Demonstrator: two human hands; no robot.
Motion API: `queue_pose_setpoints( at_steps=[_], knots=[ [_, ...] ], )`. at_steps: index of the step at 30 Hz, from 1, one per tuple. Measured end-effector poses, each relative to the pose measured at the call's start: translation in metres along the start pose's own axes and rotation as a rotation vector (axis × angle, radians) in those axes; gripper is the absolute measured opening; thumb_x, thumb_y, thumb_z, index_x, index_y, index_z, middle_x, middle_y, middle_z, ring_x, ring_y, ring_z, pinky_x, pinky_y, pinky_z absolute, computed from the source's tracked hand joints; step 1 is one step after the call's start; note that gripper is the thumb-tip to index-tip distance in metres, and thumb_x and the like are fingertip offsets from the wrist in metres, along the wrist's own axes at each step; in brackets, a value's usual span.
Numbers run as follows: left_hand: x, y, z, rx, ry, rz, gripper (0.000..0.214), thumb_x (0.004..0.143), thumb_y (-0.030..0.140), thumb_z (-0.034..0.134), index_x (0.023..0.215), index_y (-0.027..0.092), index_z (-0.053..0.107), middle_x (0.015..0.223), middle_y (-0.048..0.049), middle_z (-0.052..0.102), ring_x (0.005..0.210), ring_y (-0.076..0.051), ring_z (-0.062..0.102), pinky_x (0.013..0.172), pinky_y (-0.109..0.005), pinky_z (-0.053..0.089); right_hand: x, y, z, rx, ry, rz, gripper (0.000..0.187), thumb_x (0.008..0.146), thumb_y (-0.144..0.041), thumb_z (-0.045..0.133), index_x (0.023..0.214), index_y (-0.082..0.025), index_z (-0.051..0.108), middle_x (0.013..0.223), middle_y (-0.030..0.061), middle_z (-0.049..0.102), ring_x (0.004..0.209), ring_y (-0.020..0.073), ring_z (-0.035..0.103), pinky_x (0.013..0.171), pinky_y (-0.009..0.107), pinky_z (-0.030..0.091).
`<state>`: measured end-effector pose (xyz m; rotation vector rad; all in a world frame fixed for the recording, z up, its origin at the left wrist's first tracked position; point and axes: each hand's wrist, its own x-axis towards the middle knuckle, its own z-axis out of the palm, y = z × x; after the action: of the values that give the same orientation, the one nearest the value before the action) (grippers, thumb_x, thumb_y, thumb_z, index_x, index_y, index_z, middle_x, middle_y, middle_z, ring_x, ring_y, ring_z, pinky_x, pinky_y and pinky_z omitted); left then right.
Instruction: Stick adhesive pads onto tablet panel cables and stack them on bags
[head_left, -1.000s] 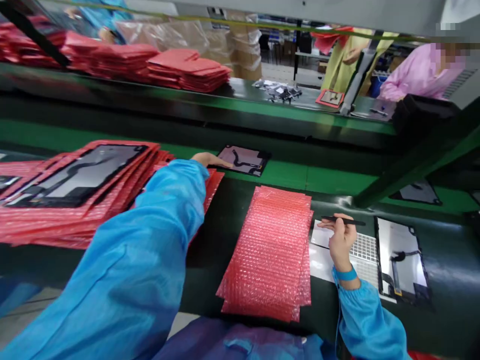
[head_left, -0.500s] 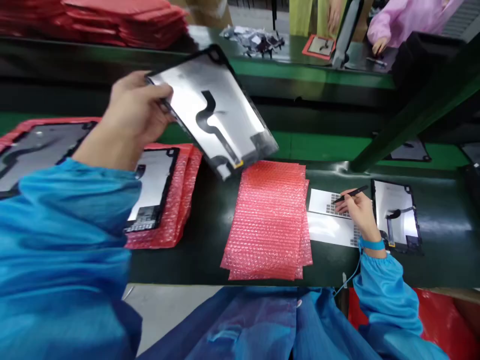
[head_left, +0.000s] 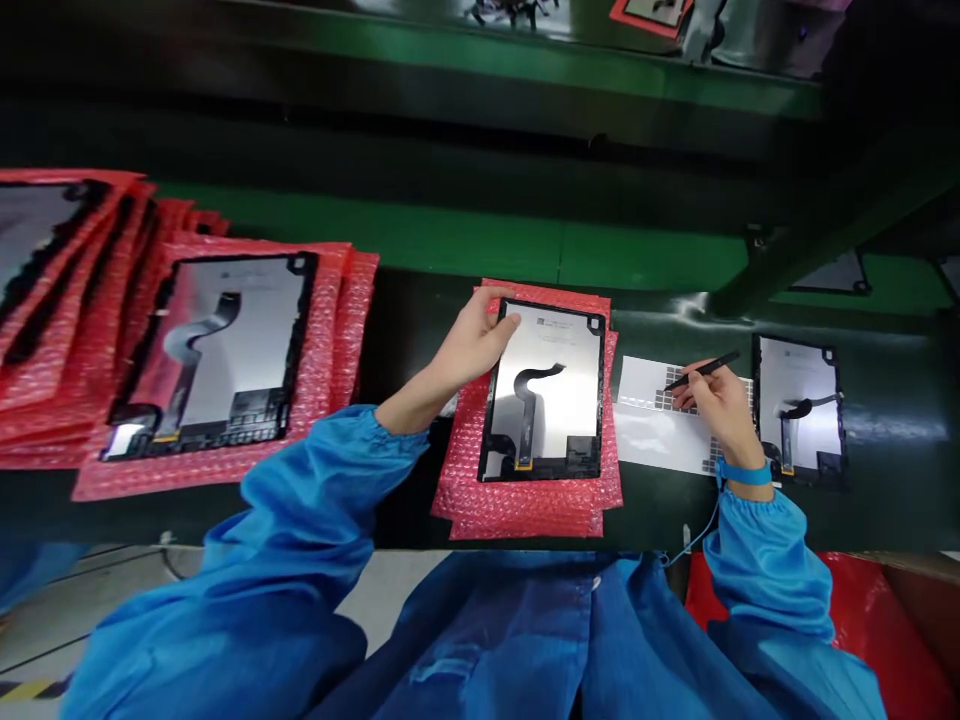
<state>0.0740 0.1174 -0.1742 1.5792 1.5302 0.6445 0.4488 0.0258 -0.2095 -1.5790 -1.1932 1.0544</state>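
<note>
My left hand grips the upper left edge of a tablet screen panel, its silvery back and curved black ribbon cable facing up. The panel lies on a stack of red bubble-wrap bags in front of me. In my right hand is a slim black pair of tweezers, fingers closed around it. The tips are over a white sticker sheet with rows of small dark squares. A second white sheet lies just below it. Right of that hand rests another screen panel.
At the left, more screen panels lie on piled red bubble-wrap bags. A green post rises at the back right. Across the gap is another bench with a red-backed panel. A blue strap circles my right wrist.
My left hand has brought the screen panel down and right, from tilted in the air to flat on the red bags. The right hand has hardly moved. The view now points lower.
</note>
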Motion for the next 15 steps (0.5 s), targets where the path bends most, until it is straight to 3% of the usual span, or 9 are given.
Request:
queue_pose_setpoints(
  at_steps=[7, 15],
  knots=[
    [-0.006, 0.002, -0.005, 0.49, 0.091, 0.064, 0.064, 0.102, 0.044, 0.056, 0.157, 0.013, 0.048, 0.064, -0.0006, 0.057, 0.072, -0.031, 0.067, 0.089, -0.049, 0.055, -0.002, 0.003, -0.002, -0.003, -0.026, -0.008, 0.022, 0.095, -0.04, 0.072, 0.102, -0.019, 0.07, 0.068, 0.0011, 0.075, 0.057, 0.0175, 0.073, 0.055, 0.029, 0.059],
    [-0.007, -0.009, 0.003, 0.456, 0.107, 0.11, 0.052, 0.107, 0.042, 0.048, 0.15, 0.014, 0.053, 0.068, -0.0007, 0.061, 0.07, -0.026, 0.067, 0.083, -0.039, 0.053, -0.002, -0.005, -0.002, 0.023, -0.005, 0.036, 0.025, 0.094, -0.046, 0.073, 0.095, -0.021, 0.069, 0.066, 0.002, 0.076, 0.053, 0.018, 0.072, 0.052, 0.029, 0.058]
  ],
)
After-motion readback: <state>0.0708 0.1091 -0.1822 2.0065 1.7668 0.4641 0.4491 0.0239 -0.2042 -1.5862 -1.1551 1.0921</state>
